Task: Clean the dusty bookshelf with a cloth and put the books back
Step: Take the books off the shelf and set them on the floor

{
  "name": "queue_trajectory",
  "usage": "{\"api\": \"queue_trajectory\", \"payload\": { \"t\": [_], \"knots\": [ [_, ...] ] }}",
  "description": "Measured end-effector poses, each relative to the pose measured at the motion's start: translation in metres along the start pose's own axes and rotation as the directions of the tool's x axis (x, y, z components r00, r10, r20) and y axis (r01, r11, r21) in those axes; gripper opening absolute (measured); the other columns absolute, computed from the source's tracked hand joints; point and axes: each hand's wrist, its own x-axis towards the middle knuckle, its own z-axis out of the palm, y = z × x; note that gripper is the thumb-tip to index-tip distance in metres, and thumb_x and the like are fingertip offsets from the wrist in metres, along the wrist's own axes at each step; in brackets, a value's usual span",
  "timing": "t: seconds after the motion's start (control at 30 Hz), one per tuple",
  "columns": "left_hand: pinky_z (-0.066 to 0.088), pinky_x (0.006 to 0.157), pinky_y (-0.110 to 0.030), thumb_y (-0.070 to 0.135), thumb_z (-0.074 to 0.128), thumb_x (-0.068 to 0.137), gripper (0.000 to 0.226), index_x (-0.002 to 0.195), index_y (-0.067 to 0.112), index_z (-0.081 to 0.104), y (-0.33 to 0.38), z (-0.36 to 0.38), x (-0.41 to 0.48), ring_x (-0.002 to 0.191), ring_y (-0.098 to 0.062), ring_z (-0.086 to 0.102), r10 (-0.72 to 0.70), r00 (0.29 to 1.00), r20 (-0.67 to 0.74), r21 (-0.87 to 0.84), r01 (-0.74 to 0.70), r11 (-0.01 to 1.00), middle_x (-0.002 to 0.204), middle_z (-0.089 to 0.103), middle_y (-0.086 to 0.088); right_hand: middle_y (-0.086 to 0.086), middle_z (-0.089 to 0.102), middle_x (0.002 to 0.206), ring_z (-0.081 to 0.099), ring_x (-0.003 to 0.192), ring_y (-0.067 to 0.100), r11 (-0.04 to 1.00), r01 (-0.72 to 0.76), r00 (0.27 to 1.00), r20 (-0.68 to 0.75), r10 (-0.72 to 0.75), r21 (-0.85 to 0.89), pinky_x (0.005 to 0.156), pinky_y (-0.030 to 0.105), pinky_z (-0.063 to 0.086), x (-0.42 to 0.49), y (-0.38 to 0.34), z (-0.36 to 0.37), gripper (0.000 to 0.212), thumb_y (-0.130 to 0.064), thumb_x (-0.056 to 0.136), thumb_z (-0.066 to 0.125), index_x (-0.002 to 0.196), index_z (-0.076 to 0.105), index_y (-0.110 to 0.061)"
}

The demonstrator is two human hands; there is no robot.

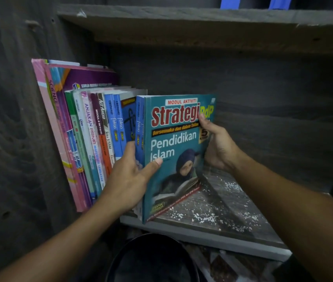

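Head view: standing just right of the row of books (pixel 92 135), teal book (pixel 173 151), clamped from both sides: left hand (pixel 129 180) pinching near the spine with thumb on the cover, right hand (pixel 216 143) curled round the far edge. Looks well into putting books back. Right of the row, shelf board (pixel 232 200) flecked with white specks, so wiping seems unfinished. No cloth in view.

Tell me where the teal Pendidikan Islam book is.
Head view, centre: the teal book is at the right end of the row of books on the speckled shelf, held between left hand and right hand.
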Motion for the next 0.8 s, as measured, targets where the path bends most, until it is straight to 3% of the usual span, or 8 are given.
{"api": "queue_trajectory", "payload": {
  "t": [0.1,0.2,0.27,0.4,0.5,0.6,0.7,0.8],
  "knots": [
    [0.056,0.072,-0.029,0.029,0.060,0.092,0.028,0.114,0.029,0.043,0.005,0.001,0.001,0.081,0.001,0.068,-0.032,0.999,-0.015,-0.002,0.032,0.999,0.100,0.064,0.017,0.015,0.071,0.113,0.069,0.103,0.031,0.999,0.039,0.995,-0.088,-0.040,-0.013,0.086,0.045,0.057,-0.012,-0.007,0.003,0.054,-0.045,0.078,0.067,0.119,0.064,-0.009],
    [0.050,0.074,-0.022,0.025,0.060,0.094,0.029,0.117,0.032,0.042,0.013,0.001,0.008,0.086,0.007,0.060,-0.069,0.998,0.014,-0.006,0.069,0.998,0.102,0.060,0.022,0.016,0.071,0.116,0.070,0.104,0.033,0.998,0.060,0.982,-0.179,-0.063,-0.024,0.080,0.046,0.058,-0.023,-0.015,-0.001,0.085,-0.051,0.066,0.082,0.132,0.053,-0.007],
    [0.050,0.075,-0.020,0.022,0.060,0.095,0.033,0.122,0.029,0.043,0.017,0.002,0.015,0.089,0.005,0.060,-0.093,0.993,0.067,-0.037,0.096,0.995,0.106,0.061,0.020,0.014,0.072,0.114,0.071,0.102,0.033,0.995,0.096,0.962,-0.252,-0.102,-0.034,0.081,0.047,0.058,-0.029,-0.019,-0.006,0.093,-0.053,0.062,0.086,0.135,0.049,-0.008],
    [0.049,0.076,-0.021,0.018,0.059,0.095,0.043,0.134,0.024,0.042,0.029,0.010,0.026,0.098,-0.003,0.061,-0.114,0.977,0.182,-0.060,0.127,0.990,0.122,0.062,0.007,0.011,0.075,0.107,0.073,0.095,0.029,0.990,0.122,0.931,-0.338,-0.137,-0.066,0.075,0.046,0.060,-0.048,-0.030,-0.020,0.080,-0.051,0.068,0.080,0.132,0.052,-0.012],
    [0.052,0.095,-0.042,0.020,0.061,0.094,0.042,0.132,0.027,0.044,0.031,0.020,0.031,0.108,-0.016,0.063,-0.149,0.957,0.249,-0.044,0.164,0.985,0.125,0.063,0.003,0.010,0.076,0.104,0.074,0.092,0.028,0.989,0.125,0.913,-0.381,-0.147,-0.083,0.069,0.041,0.060,-0.060,-0.034,-0.031,0.081,-0.052,0.067,0.079,0.130,0.053,-0.010],
    [0.047,0.103,-0.049,0.024,0.065,0.092,0.040,0.128,0.029,0.050,0.025,0.031,0.033,0.114,-0.019,0.061,-0.181,0.938,0.294,-0.048,0.204,0.978,0.127,0.063,0.000,0.011,0.075,0.106,0.074,0.094,0.029,0.992,0.095,0.899,-0.420,-0.122,-0.085,0.069,0.042,0.060,-0.071,-0.028,-0.040,0.084,-0.055,0.066,0.079,0.132,0.053,-0.010],
    [0.053,0.095,-0.040,0.017,0.061,0.095,0.039,0.131,0.021,0.048,0.018,0.040,0.033,0.107,-0.015,0.065,-0.161,0.943,0.290,-0.093,0.195,0.976,0.123,0.065,0.000,0.011,0.073,0.112,0.072,0.099,0.029,0.994,0.073,0.902,-0.420,-0.103,-0.086,0.081,0.049,0.059,-0.082,-0.024,-0.048,0.077,-0.054,0.072,0.076,0.132,0.052,-0.012],
    [0.057,0.076,-0.031,0.018,0.063,0.093,0.046,0.135,0.022,0.044,0.011,0.045,0.029,0.096,-0.009,0.067,-0.123,0.979,0.165,-0.123,0.145,0.982,0.122,0.065,0.003,0.011,0.071,0.113,0.071,0.101,0.028,0.994,0.071,0.900,-0.424,-0.098,-0.079,0.087,0.048,0.057,-0.088,-0.023,-0.052,0.045,-0.029,0.088,0.068,0.126,0.051,-0.011]
  ]
}}
